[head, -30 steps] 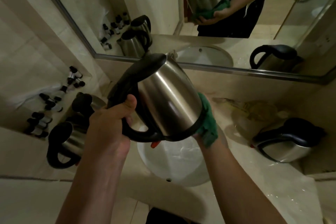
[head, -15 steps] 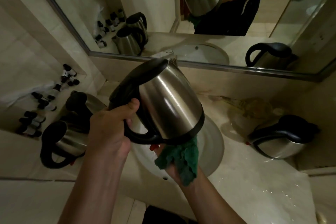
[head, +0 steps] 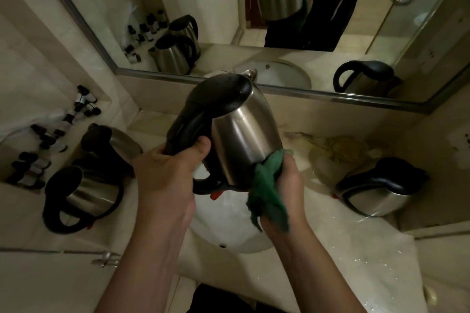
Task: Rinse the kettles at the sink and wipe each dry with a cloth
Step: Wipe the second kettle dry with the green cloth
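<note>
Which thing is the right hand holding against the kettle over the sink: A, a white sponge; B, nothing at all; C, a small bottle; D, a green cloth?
D: the right hand grips a green cloth pressed to the lower side of the steel kettle, which the left hand holds by its handle.

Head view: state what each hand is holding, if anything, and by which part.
The left hand grips the steel kettle by its black handle, over the sink. The right hand holds a bunched green cloth against the kettle's lower side.
</note>
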Motion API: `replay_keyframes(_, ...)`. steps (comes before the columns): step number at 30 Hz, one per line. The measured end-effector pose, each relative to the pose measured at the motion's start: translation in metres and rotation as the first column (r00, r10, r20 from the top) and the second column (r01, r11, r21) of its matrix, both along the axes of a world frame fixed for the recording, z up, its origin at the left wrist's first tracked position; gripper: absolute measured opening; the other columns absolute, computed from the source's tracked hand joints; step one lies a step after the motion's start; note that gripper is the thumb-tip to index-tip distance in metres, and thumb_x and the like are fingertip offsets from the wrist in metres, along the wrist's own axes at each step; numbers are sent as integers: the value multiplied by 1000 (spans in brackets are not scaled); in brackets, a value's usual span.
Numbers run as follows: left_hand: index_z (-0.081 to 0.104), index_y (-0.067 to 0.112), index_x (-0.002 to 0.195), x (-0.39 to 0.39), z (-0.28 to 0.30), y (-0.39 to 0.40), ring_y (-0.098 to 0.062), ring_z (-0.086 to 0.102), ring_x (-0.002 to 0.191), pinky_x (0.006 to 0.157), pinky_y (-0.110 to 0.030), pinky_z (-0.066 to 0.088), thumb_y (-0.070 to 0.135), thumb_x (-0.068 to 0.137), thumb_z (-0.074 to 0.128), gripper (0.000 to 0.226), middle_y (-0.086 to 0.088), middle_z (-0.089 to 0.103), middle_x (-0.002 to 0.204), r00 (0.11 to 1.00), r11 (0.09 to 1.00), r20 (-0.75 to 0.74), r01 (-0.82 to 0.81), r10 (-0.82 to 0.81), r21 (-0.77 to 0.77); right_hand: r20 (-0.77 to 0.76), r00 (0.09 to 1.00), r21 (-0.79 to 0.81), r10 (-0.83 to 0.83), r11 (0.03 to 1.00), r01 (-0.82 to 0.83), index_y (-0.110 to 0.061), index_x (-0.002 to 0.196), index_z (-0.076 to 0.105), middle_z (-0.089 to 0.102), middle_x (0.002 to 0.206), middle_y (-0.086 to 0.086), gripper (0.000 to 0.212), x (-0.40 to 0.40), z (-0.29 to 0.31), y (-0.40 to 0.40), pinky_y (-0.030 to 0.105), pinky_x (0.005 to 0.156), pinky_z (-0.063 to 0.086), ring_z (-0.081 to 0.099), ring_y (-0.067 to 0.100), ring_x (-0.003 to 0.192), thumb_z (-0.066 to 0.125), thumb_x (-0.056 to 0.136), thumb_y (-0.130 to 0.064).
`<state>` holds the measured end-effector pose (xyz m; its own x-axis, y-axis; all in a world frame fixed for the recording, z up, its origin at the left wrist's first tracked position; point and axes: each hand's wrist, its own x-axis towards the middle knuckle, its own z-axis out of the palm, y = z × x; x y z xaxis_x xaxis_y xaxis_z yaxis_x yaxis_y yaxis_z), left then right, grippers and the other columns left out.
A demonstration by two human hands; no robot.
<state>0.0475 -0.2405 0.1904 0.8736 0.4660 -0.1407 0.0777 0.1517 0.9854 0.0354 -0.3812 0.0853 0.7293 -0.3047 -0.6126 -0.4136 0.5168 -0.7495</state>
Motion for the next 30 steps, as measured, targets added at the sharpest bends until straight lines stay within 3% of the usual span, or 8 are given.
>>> replay_keyframes(2,77,31,58,0,-4,-6,-2,67,63,58,-20,52,1,80,76,37,11,69,60,1000,999,23,-8,7,49,62,982,-115,179,979,-171,-23,119,60,67,110,8,44,35,40,7,42,87,52,65,22,99,36,103,-56)
replay_keyframes(7,75,11,88,0,-15,-21,-8,70,63,50,-19,51,0,81,76,13,6,72,64,998,997,-50,37,-33,70,369,891,-509,265,860,-45,-25,141,51,62,115,-8,39,37,37,5,35,91,49,60,1,103,30,111,-38)
replay_keyframes(12,76,7,91,6,-45,-37,-12,73,65,52,-18,52,-4,79,76,16,-1,76,71,982,997,-168,76,-80,-33,289,755,-910,589,415,25,-16,166,20,24,171,9,67,23,10,-17,49,129,23,21,26,159,34,106,-42)
replay_keyframes(14,76,8,92,10,-60,-48,-11,73,63,51,-19,52,-5,78,76,19,2,75,68,971,992,-208,115,-122,-48,222,716,-958,662,286,32,-23,167,3,-3,176,2,69,8,-10,-29,44,132,12,4,26,163,34,108,-40)
replay_keyframes(16,76,10,95,12,-73,-62,-10,73,61,49,-21,52,-5,79,76,22,4,75,67,959,988,-239,145,-153,-50,135,699,-986,703,166,24,-29,166,-4,-13,174,-1,76,-8,-39,-47,45,128,22,8,32,161,43,107,-30)
replay_keyframes(20,77,11,106,19,-107,-83,-11,75,71,53,-26,57,3,79,79,28,5,77,75,923,974,-316,226,-220,-19,-104,792,-972,601,106,-208,-19,165,18,25,171,11,108,-32,-82,-92,44,109,53,41,32,150,78,79,9)
replay_keyframes(24,75,16,113,38,-137,-105,-20,76,87,81,-47,62,8,78,82,37,0,79,90,883,950,-372,311,-285,9,-210,822,-949,529,91,-301,-19,157,45,59,146,9,84,-41,-93,-125,41,92,61,68,30,115,64,82,14)
replay_keyframes(30,72,10,119,67,-168,-143,-22,74,88,88,-49,60,8,77,83,43,-6,77,94,855,927,-397,375,-335,25,-359,834,-887,419,123,-444,-29,147,57,67,122,2,75,-53,-95,-157,40,74,61,68,26,89,55,84,13)
